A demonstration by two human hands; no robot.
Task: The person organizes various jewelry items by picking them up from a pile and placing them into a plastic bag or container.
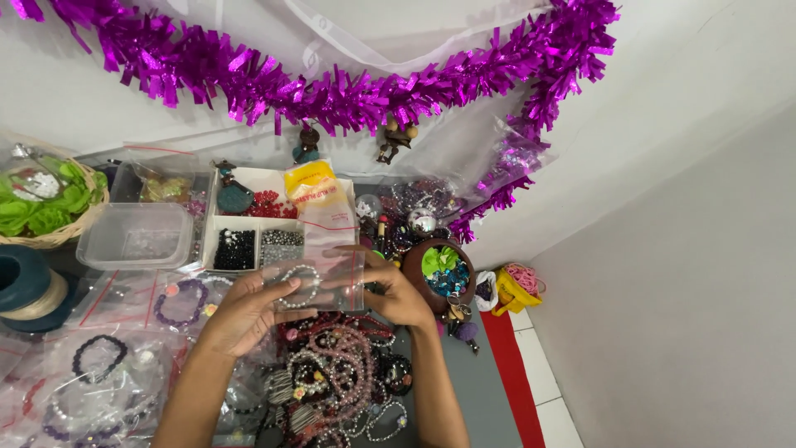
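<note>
1. White wall behind the desk; even, soft light.
2. Purple tinsel garland draped across the wall.
3. Grey desk surface; a red strip along its right edge.
4. White floor tiles beside the strip.

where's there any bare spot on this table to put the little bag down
The one bare patch is the grey strip between the right hand forearm and the red table edge. Elsewhere is crowded: the bracelet pile below the clear bag, bagged bracelets left, bead tray and brown bowl behind.
</note>
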